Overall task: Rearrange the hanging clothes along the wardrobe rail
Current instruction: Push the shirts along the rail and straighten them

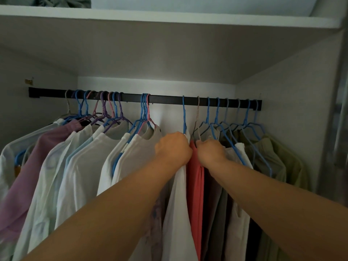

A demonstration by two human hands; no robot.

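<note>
A dim wardrobe with pale walls, a white shelf [169, 17] overhead and a black rail [165, 99] running across the back. The left hand [172, 149] has its grip closed on the shoulder of a white garment [178, 204], right below the blue hanger [184, 117] that carries it. Just beside it, almost touching, the right hand [211, 152] has its grip closed around the top of a grey-white garment [233, 213]. Between the two grips hangs a coral-red garment [195, 178]. Both forearms reach up and forward, knuckles toward the camera. Left of the left grip hang white shirts [84, 166] and a lilac top [37, 166]; right of the right grip hang olive-green clothes [273, 153]. No writing can be read.
</note>
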